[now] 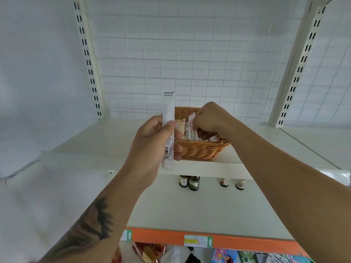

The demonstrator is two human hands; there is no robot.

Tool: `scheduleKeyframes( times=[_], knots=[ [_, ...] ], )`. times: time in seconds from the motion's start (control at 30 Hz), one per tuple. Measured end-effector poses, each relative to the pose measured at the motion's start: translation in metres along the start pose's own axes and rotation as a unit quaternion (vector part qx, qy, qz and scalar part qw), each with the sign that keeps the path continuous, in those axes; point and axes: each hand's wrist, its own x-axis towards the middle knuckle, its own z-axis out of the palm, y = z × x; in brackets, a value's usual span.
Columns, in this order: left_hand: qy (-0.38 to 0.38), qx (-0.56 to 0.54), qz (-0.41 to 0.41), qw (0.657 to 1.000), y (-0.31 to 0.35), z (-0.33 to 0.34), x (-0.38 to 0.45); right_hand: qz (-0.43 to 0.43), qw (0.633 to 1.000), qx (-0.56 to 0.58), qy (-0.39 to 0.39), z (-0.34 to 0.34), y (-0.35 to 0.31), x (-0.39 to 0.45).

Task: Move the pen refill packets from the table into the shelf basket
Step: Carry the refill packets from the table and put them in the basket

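Note:
A brown wicker basket [201, 149] stands on the white upper shelf [106, 141] and holds several pen refill packets [190, 132]. My left hand [153, 143] grips one long clear refill packet [168, 111] upright, just in front of the basket's left side. My right hand [209, 118] reaches over the basket rim with curled fingers and pinches the top of a packet [192, 118] standing inside the basket.
Small dark bottles [193, 184] stand at the back of the lower white shelf [199, 211], which has an orange front edge [237, 242]. Colourful packaged goods [228, 256] lie below it. A wire grid panel [180, 54] backs the shelving, with slotted uprights on both sides.

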Motion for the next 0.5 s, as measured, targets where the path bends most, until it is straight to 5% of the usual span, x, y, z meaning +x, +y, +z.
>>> scheduleKeyframes(
  times=[0.2,0.37,0.5],
  knots=[
    [-0.011,0.008,-0.003,1.0,-0.005,-0.01,-0.003,-0.026,0.975,-0.217,0.031,0.016,-0.003,0.012],
    [-0.016,-0.027,-0.026,0.999,-0.015,-0.009,-0.006,-0.1,0.978,-0.091,0.158,0.012,0.004,-0.018],
    [-0.014,-0.061,-0.055,0.997,-0.028,-0.005,-0.012,-0.246,0.931,0.037,0.268,0.023,0.017,-0.08]
  ],
)
